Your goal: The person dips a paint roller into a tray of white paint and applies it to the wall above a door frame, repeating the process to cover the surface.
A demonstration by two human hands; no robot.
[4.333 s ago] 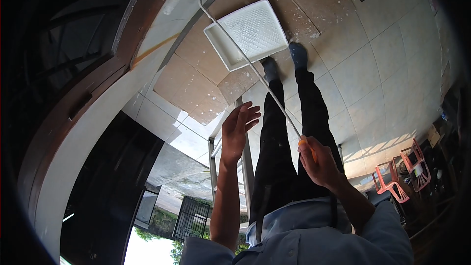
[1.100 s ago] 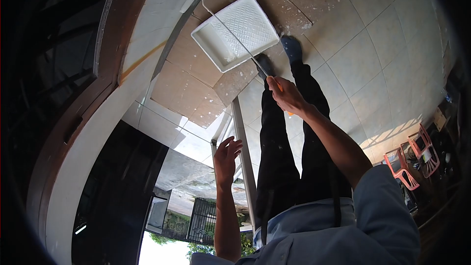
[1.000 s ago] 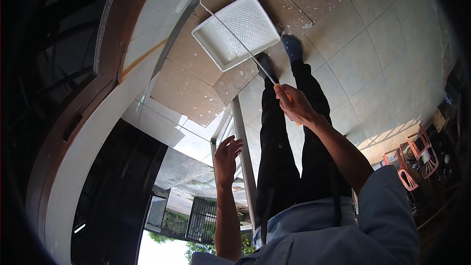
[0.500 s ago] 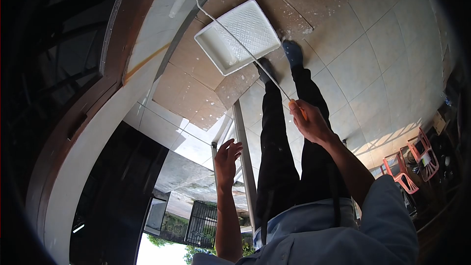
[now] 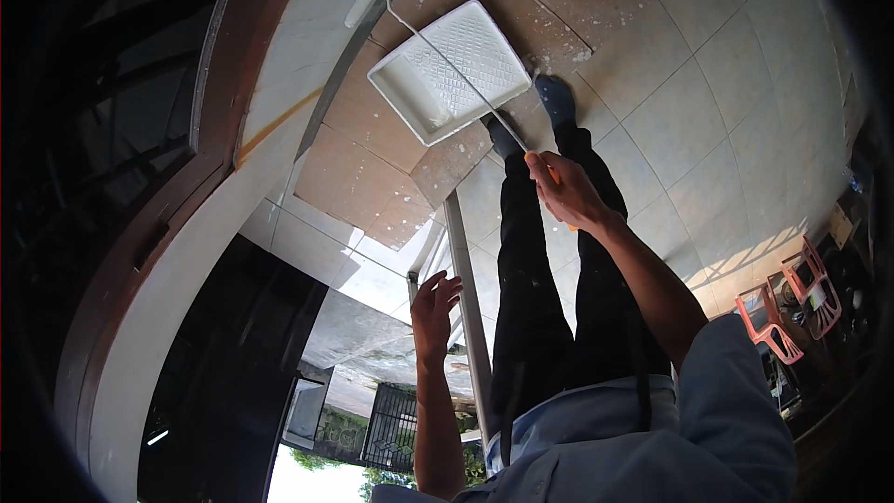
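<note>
Within the right hand (image 5: 570,194), the handle (image 5: 554,172) partly hides.

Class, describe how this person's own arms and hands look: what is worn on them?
The left hand and right hand are ungloved, and the forearms are bare to the wrists. The right sleeve is plain grey-blue cloth, ending near the elbow. Only a little of the left sleeve shows.

Gripping a paint roller (image 5: 362,5) with the right hand (image 5: 568,194), reaching it over a white tray (image 5: 412,91) to the wall (image 5: 303,42), holding the left hand (image 5: 433,307) loosely curled near a metal rail (image 5: 468,298).
</note>
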